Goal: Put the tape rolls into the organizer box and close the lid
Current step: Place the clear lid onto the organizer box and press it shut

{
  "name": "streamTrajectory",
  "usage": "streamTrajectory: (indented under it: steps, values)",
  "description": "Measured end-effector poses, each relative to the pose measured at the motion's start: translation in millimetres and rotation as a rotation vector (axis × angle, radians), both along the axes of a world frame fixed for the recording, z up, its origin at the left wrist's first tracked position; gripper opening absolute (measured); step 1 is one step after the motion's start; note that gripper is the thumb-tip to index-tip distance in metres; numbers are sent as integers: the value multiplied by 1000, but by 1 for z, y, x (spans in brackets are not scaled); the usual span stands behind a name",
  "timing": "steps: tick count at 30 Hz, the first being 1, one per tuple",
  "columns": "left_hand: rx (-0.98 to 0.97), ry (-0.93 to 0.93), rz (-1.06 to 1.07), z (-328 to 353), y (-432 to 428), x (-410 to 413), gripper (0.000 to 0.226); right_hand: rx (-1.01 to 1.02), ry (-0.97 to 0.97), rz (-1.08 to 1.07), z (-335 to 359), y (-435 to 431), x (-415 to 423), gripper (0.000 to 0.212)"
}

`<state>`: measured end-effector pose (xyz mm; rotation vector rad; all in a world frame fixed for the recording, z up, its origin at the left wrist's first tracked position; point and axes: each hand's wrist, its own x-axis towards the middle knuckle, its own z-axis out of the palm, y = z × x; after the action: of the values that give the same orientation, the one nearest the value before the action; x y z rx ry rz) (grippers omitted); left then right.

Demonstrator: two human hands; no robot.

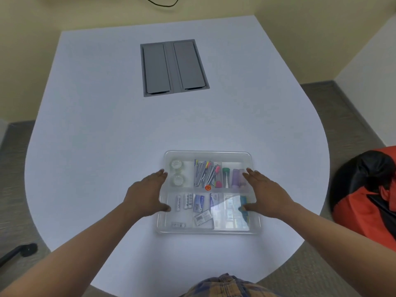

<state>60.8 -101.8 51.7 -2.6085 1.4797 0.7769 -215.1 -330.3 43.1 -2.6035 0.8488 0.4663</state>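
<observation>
A clear plastic organizer box sits on the white table near me, with its transparent lid lying over it. Two clear tape rolls lie one behind the other in the far-left compartment, seen through the lid. My left hand rests against the box's left edge, fingers spread along the side and thumb on the lid. On the right edge my right hand lies flat, fingers and thumb over the lid. Pens, glue sticks, batteries and small packets fill the other compartments.
A grey recessed cable hatch with two flaps is set into the table farther back. A red and black bag sits on the floor to the right. A black chair base shows at the lower left.
</observation>
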Motion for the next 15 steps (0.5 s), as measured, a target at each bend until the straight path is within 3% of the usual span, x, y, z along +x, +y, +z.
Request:
streamTrajectory:
  steps: [7,15]
  values:
    - [-24,122,58,-15,-37,11,100,22,69,-104,-7,-20,28,103]
    - [60,70,-56,-29,-40,18,85,-101,75,-85,-17,-28,33,97]
